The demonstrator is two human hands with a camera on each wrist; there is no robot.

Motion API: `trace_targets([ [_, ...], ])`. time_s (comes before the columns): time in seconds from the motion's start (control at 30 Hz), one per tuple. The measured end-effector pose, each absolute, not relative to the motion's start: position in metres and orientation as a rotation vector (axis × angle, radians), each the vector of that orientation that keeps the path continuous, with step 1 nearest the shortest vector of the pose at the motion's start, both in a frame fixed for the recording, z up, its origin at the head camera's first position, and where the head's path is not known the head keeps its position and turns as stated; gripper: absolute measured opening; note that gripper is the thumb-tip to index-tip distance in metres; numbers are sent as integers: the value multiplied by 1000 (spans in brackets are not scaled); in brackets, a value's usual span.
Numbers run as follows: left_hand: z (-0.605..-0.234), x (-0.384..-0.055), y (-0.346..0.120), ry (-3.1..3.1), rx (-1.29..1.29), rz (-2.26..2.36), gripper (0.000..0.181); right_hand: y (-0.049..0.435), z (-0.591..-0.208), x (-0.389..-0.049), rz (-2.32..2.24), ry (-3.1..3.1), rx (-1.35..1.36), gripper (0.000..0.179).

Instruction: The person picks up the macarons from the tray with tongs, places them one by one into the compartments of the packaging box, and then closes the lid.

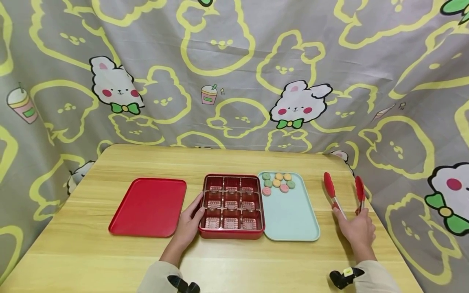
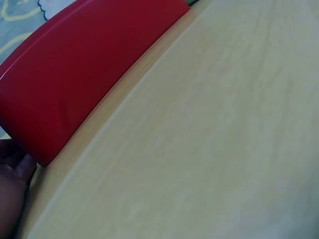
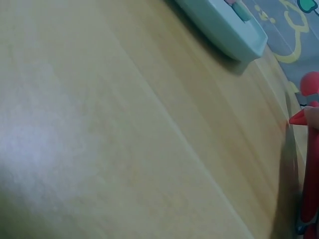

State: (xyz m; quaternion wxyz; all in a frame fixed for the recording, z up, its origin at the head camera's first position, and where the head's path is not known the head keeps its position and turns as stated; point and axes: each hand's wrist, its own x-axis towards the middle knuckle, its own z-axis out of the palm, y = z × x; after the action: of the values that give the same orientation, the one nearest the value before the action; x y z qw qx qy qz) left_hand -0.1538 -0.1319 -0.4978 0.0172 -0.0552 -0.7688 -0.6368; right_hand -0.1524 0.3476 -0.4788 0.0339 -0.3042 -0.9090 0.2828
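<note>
A red box (image 1: 231, 235) with nine compartments in its insert stands mid-table, and no pieces show in them. My left hand (image 1: 187, 226) rests against the box's left side, its fingers along the wall and the thumb near the rim. In the left wrist view the fingers meet a lower corner of the box (image 2: 75, 74). My right hand (image 1: 356, 232) grips red-tipped metal tongs (image 1: 329, 185), whose two arms are spread apart right of the mint tray (image 1: 291, 219). Small round moulded pieces (image 1: 276, 183) in green, yellow and pink lie at that tray's far end.
A flat red tray (image 1: 150, 207) lies on the wooden table (image 1: 220, 268) to the left of the box. The mint tray stands close against the box's right side. A patterned curtain (image 1: 234, 81) hangs behind the table and along its sides.
</note>
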Motion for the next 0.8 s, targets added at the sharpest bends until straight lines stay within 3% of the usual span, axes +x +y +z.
trace_targets([
  [0.3, -469, -142, -127, -2432, -121, -1961, 50, 351, -478, -149, 878, -2818, -900, 106],
  [0.8, -469, -142, -127, -2426, -135, -1953, 49, 349, -468, -140, 918, -2880, -786, 99],
])
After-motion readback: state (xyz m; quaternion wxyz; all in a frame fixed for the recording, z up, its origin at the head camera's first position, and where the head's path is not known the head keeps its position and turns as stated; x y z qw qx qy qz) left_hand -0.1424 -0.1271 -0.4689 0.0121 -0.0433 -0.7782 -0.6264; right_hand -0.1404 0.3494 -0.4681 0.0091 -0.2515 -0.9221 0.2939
